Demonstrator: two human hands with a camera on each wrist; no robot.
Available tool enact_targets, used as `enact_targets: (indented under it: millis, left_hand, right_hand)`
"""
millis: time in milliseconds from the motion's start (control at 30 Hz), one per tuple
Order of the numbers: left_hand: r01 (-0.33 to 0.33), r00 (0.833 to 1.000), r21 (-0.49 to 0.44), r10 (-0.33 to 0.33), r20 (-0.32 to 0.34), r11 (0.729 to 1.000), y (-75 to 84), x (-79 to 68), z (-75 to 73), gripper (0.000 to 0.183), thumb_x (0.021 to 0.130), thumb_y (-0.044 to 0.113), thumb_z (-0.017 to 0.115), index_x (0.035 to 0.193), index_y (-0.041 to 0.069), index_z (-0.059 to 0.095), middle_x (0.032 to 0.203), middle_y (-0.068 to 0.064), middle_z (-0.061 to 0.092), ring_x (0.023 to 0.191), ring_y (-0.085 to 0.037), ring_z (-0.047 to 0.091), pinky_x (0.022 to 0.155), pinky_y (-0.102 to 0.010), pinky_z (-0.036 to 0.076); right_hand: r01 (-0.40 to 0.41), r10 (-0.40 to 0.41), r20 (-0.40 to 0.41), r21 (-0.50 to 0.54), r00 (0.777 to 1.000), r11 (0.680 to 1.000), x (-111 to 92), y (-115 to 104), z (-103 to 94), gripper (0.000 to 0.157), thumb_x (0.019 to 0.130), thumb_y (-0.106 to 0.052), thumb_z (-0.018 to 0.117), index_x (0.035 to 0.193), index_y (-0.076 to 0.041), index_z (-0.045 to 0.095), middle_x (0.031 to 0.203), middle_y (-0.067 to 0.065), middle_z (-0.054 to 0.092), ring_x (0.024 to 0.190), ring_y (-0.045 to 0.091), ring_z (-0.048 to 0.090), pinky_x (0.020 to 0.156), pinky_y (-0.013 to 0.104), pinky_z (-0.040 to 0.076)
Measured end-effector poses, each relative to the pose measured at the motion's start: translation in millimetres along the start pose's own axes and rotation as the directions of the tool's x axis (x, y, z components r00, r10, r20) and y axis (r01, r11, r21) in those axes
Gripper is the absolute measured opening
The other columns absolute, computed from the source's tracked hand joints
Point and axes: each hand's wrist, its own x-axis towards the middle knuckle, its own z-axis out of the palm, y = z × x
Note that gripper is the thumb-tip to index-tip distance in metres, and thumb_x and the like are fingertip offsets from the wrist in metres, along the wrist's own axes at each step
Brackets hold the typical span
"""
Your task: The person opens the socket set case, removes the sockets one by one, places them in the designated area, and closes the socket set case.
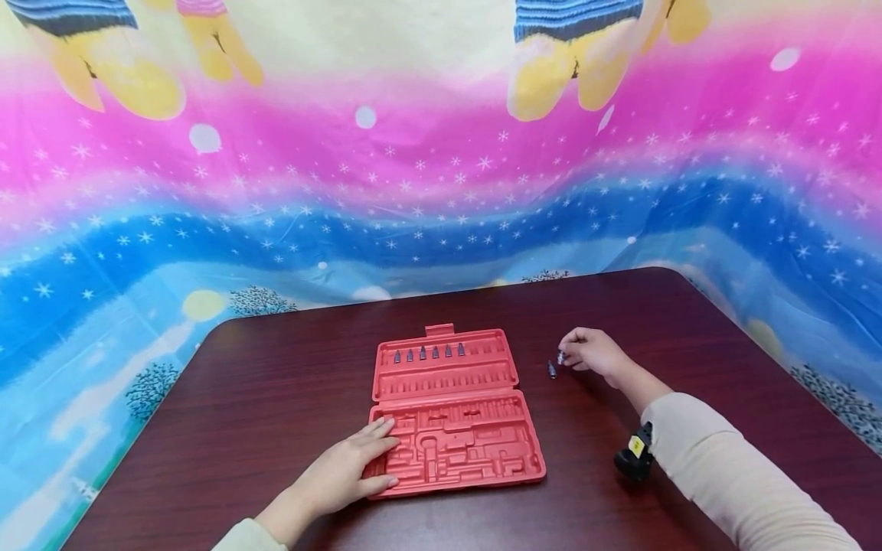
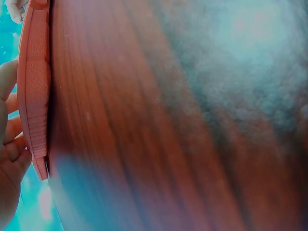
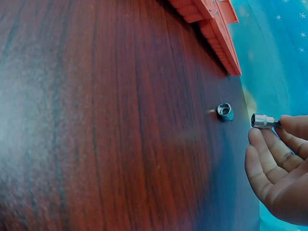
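Observation:
A red plastic tool case (image 1: 458,440) lies unfolded on the table, its two halves full of moulded recesses. Several dark bits (image 1: 423,353) stand in a row in its far half. My left hand (image 1: 344,467) rests on the near half's left side, fingers extended over the rim and thumb by the front corner. Right of the case, my right hand (image 1: 594,353) pinches a bit socket (image 3: 263,121) between thumb and fingertips; its silver socket end faces the left of the right wrist view. A second bit socket (image 3: 224,112) is on the tabletop close by that hand.
The dark red-brown wooden table (image 1: 289,375) has rounded far corners. Behind it and at its sides hangs a colourful printed cloth (image 1: 427,168). A black wrist camera (image 1: 634,455) is strapped at the right sleeve.

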Motion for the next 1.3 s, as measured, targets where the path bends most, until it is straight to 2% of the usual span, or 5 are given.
enact_targets:
  millis: [600, 867, 1133, 1300]
  left_hand:
    - [0.000, 1.000, 0.000, 0.000, 0.002, 1.000, -0.4, 1.9, -0.4, 0.054, 0.079, 0.047, 0.054, 0.115, 0.008, 0.056, 0.131, -0.009, 0.039, 0.121, -0.021, 0.032, 0.093, -0.038, 0.032]
    - [-0.009, 1.000, 0.009, 0.009, -0.004, 1.000, -0.5, 3.2, -1.2, 0.053, 0.079, 0.046, 0.056, 0.115, 0.007, 0.056, 0.131, -0.009, 0.040, 0.121, -0.021, 0.032, 0.093, -0.038, 0.032]
    - [-0.012, 1.000, -0.003, 0.012, -0.010, 1.000, -0.8, 1.4, -1.2, 0.053, 0.079, 0.046, 0.055, 0.115, 0.007, 0.056, 0.130, -0.009, 0.040, 0.121, -0.022, 0.032, 0.093, -0.038, 0.032]
    - [-0.017, 1.000, -0.003, 0.017, -0.017, 1.000, -1.9, 1.3, -1.9, 0.053, 0.079, 0.047, 0.055, 0.115, 0.007, 0.056, 0.130, -0.009, 0.040, 0.121, -0.022, 0.032, 0.093, -0.038, 0.032]
  right_hand:
    - [-0.021, 0.028, 0.085, -0.081, 0.996, 0.996, 3, 11, -1.5, 0.018, 0.089, -0.009, 0.044, 0.093, 0.007, 0.051, 0.086, 0.013, 0.054, 0.080, 0.024, 0.056, 0.070, 0.037, 0.047]
    - [-0.010, 0.020, 0.064, -0.142, 0.998, 0.990, 4, 11, -0.4, 0.019, 0.089, -0.006, 0.042, 0.094, 0.009, 0.052, 0.089, 0.015, 0.053, 0.078, 0.024, 0.056, 0.068, 0.037, 0.047]
    - [-0.035, 0.036, 0.002, -0.197, 0.999, 0.980, 10, 13, 6.0, 0.017, 0.087, -0.005, 0.046, 0.090, 0.009, 0.056, 0.083, 0.013, 0.055, 0.069, 0.020, 0.055, 0.059, 0.032, 0.047]
    - [-0.042, 0.042, -0.003, -0.210, 0.999, 0.977, 13, 10, 8.8, 0.013, 0.084, -0.003, 0.048, 0.085, 0.008, 0.055, 0.077, 0.011, 0.053, 0.063, 0.018, 0.051, 0.054, 0.030, 0.044]
